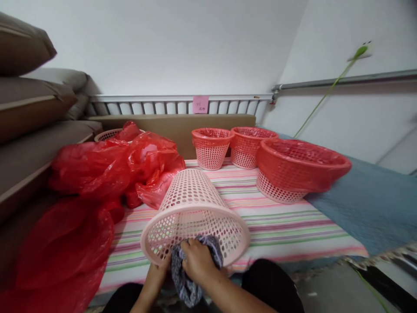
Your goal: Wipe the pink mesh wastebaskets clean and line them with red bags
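I see a striped sheet (286,230) spread out under the bare basket (195,208). A big, floppy heap of red bags (114,167) sits to the left of the basket, with one edge close against its side. The bare basket is pink and lies on its side, with its wide mouth facing the person. To its right stands a lined basket (301,169), with red plastic over its top. Behind the bare basket and a bit to the right stand a second lined basket (250,150) and a third lined basket (211,150).

The right hand (197,258) has its fingers curled around a gray rag (189,284) at the low part of the basket's mouth. The left hand (157,271) is by the low left part of the rim. Most of its fingers are hidden, so I cannot tell if it grips.

To do this well, I would keep the basket from rolling with the left hand, press the rag snug on the plastic, and go slowly, since the little holes could snag it. I would also keep the rag's loose end tucked up.

Far behind the basket, a small pink note (200,104) hangs at the rail.
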`<state>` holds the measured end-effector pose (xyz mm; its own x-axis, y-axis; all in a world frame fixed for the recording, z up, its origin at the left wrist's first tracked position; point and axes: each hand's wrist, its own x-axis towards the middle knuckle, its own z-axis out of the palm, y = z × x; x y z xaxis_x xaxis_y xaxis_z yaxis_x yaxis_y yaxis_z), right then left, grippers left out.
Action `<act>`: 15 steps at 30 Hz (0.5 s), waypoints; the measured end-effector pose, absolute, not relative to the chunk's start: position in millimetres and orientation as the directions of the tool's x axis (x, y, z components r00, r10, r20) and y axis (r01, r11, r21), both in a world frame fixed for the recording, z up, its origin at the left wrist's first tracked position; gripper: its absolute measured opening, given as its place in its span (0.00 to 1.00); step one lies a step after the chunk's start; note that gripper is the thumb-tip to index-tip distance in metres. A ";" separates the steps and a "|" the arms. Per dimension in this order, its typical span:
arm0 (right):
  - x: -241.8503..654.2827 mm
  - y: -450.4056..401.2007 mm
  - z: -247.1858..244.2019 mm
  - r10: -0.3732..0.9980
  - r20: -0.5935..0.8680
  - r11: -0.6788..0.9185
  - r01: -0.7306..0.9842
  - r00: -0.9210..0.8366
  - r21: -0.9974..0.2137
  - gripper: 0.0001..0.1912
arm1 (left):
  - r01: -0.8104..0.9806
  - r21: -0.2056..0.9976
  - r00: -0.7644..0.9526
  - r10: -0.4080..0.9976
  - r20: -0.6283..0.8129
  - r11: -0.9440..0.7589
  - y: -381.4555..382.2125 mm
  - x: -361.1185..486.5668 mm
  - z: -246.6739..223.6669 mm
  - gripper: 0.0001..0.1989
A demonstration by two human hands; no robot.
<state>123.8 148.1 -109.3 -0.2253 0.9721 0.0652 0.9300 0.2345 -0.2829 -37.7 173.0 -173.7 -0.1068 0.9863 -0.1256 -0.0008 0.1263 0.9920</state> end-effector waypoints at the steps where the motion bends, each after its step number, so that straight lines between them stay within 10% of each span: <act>1: 124.1 146.5 -108.5 0.971 0.065 0.238 0.933 -0.229 -0.270 0.16 | -0.002 0.993 -0.106 0.987 -0.121 0.122 172.2 -40.3 -168.0 0.35; 8: 118.0 167.7 -106.5 0.981 0.088 0.194 0.937 -0.175 -0.291 0.17 | 0.020 0.998 -0.140 0.988 -0.064 0.068 169.4 -55.5 -134.6 0.30; 15: 117.3 256.9 -100.0 0.985 0.175 0.076 0.896 0.002 -0.438 0.16 | 0.034 0.950 -0.097 0.947 -0.306 0.310 165.4 -53.7 -135.7 0.34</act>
<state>117.3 256.9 -100.0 0.0017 0.9845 0.1753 0.8958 0.0764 -0.4379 -53.7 165.4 -135.7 -0.0971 0.9471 -0.3059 0.0335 0.3103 0.9500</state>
